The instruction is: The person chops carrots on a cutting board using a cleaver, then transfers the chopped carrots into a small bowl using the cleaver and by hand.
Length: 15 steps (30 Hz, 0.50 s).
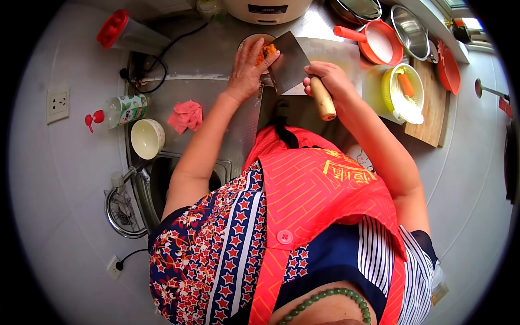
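In my right hand (pixel 329 81) is the wooden handle of a wide cleaver (pixel 291 62), whose broad blade points to the upper left. My left hand (pixel 250 67) rests on chopped orange food (pixel 267 51) beside the blade's left edge, with its fingers stretched and somewhat apart. Beneath the food, the rim of a round bowl or plate (pixel 259 37) shows above my fingers. The blade and my fingers hide part of the food. A metal surface (pixel 341 51) lies behind the cleaver.
A white appliance (pixel 265 11) stands at the back. To the right are a red pan (pixel 381 43), a yellow basket (pixel 403 89) and a wooden board (pixel 430 116). On the left are a pink cloth (pixel 186 116), a bowl (pixel 147 138), a bottle (pixel 127 110) and a sink (pixel 162 176).
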Each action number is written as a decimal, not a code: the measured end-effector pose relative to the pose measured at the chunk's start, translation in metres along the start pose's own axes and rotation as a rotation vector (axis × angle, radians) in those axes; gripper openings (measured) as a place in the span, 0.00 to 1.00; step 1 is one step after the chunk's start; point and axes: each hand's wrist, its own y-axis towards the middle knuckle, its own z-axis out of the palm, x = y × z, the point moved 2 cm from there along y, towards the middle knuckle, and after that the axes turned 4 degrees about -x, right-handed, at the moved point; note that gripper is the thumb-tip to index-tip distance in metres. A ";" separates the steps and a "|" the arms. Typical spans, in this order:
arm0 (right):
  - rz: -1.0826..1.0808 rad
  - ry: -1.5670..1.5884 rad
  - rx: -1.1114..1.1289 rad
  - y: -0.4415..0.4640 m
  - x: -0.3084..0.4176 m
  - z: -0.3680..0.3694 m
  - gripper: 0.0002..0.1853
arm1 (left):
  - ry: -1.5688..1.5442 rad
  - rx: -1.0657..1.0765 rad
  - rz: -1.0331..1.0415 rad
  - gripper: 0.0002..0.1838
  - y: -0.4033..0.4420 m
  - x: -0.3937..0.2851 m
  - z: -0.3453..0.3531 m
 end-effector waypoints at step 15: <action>0.009 -0.048 0.007 -0.015 0.013 -0.003 0.06 | 0.239 0.174 -0.098 0.42 0.010 0.000 -0.008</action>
